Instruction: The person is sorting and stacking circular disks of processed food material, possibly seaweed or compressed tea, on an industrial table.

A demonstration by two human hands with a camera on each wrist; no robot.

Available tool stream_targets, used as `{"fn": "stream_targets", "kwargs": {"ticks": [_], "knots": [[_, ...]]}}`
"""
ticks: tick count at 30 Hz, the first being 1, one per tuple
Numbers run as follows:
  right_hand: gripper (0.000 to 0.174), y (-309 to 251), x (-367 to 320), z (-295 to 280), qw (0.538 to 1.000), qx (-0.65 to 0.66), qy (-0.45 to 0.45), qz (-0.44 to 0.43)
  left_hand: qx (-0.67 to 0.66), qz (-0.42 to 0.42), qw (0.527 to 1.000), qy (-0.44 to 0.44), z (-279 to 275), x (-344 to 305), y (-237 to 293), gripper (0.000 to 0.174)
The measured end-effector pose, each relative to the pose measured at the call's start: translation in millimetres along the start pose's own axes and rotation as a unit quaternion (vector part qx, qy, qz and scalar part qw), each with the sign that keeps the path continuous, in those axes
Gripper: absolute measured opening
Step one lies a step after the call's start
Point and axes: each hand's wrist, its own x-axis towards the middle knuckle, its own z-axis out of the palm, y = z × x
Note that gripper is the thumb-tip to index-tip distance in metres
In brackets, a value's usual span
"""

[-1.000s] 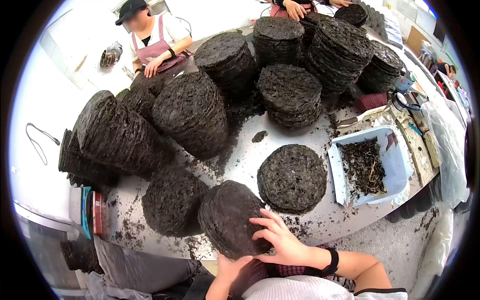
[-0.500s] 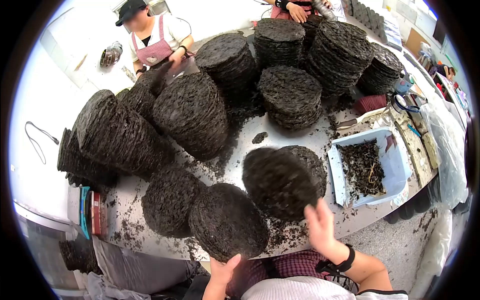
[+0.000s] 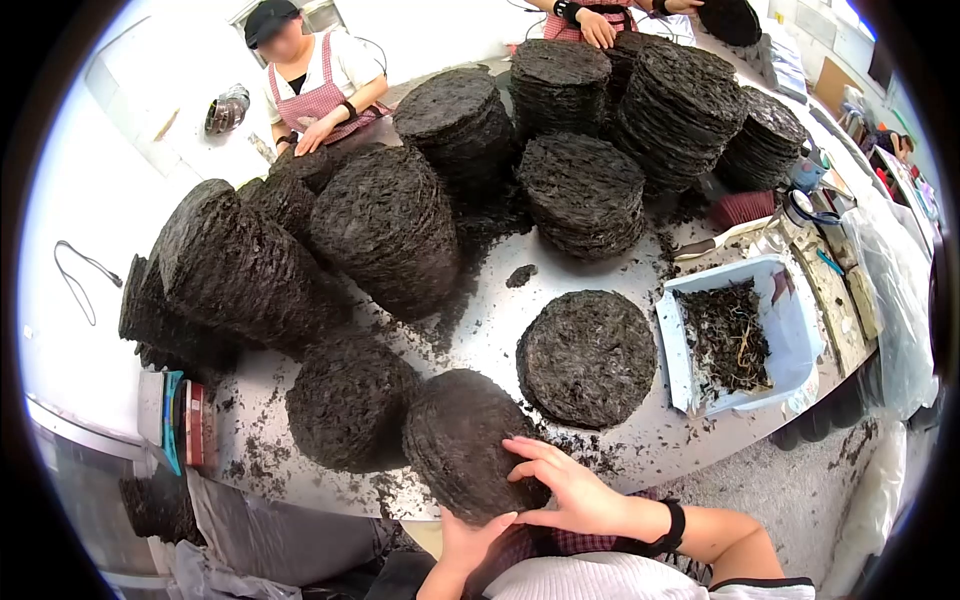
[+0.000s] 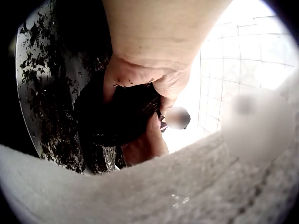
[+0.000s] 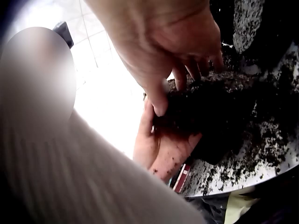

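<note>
A tilted stack of round, dark dried-seaweed sheets [image 3: 465,440] leans at the table's near edge, against a second stack [image 3: 350,405] on its left. My left hand [image 3: 470,545] holds it from below at the near edge, thumb along the rim; in the left wrist view that hand [image 4: 145,77] is bent over the dark sheets. My right hand [image 3: 575,495] grips the stack's right near edge, fingers spread on the top face and thumb at the rim beside the left thumb. To the right a low round pile of sheets [image 3: 587,360] lies flat.
Several tall seaweed stacks [image 3: 385,230] fill the far side and left of the table [image 3: 490,290]. On the right stands a pale blue bin [image 3: 800,340] with scraps, near a brush [image 3: 742,208]. Across the table one person [image 3: 325,90] works; another's hand [image 3: 597,28] shows at the top.
Half a second ago my right hand swung a sheet over onto the right pile; that sheet now lies flat there. The right hand has come back left to the tilted stack, which my left hand kept holding.
</note>
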Motion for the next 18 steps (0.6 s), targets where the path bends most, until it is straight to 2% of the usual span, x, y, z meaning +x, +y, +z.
{"fn": "stream_targets", "kwargs": {"ticks": [1,4,8,12,13,14,15,16,17,18], "knots": [[0.047,-0.7,0.1,-4.5,0.998,0.048,-0.020,0.017,-0.010,-0.007,1.000,0.000,0.8,-1.1,3.8,0.077],[0.045,3.1,-3.4,-11.4,0.998,0.044,-0.047,0.019,-0.016,-0.009,1.000,0.002,-0.1,0.0,5.5,0.076],[0.041,-8.6,-4.5,-9.6,1.000,-0.014,-0.001,-0.009,-0.014,0.028,0.999,0.009,3.2,0.4,-2.0,0.065],[0.037,-12.1,-6.9,-13.8,0.990,0.098,0.042,0.095,0.020,0.006,0.999,0.024,-9.5,1.5,-6.1,0.060],[0.036,-12.3,-7.2,-16.3,0.987,0.060,0.136,0.061,0.012,0.013,0.999,0.040,-10.7,1.9,-5.2,0.059],[0.036,-9.7,-11.4,-17.9,0.966,0.031,0.247,0.067,0.003,0.020,0.998,0.057,-12.3,2.1,-4.7,0.058],[0.035,3.6,-19.3,-24.7,0.941,-0.071,0.321,0.085,0.006,0.037,0.997,0.067,-14.8,2.8,-5.6,0.061],[0.035,12.3,-17.1,-32.9,0.913,0.058,0.398,0.071,0.012,0.033,0.997,0.074,-16.6,2.4,-5.5,0.061],[0.044,15.5,-16.1,-45.4,0.886,0.143,0.431,0.098,0.017,0.030,0.996,0.081,-18.6,1.5,-5.6,0.062],[0.053,52.1,-22.5,-49.6,0.873,0.089,0.470,0.091,0.023,0.025,0.996,0.087,-21.1,0.0,-6.0,0.063]]}}
